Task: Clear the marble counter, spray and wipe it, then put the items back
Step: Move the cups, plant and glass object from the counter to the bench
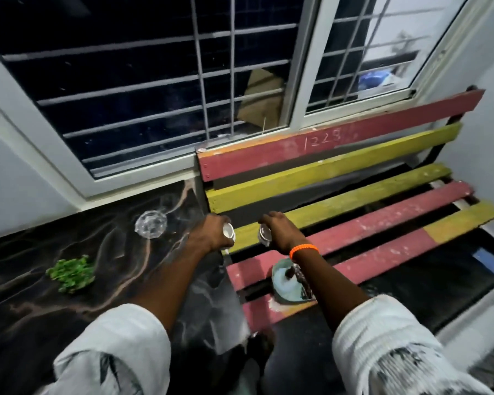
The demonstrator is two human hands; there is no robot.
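My left hand (pixel 211 232) grips a small white cup (pixel 228 231) at the right edge of the dark marble counter (pixel 103 283). My right hand (pixel 280 232) grips a second small cup (pixel 264 233) over the yellow slat of the red and yellow bench (pixel 382 220). A clear glass ashtray (pixel 151 224) sits on the counter near the window. A small green plant (pixel 71 273) lies on the counter to the left. A teal bowl with a pale cloth (pixel 287 282) rests on the bench's front slats, partly hidden by my right forearm.
A barred window (pixel 154 95) with a white frame runs behind the counter and the bench. White walls close in on the left and right. Gaps between the bench slats show dark floor below. A blue object (pixel 486 260) lies under the bench at right.
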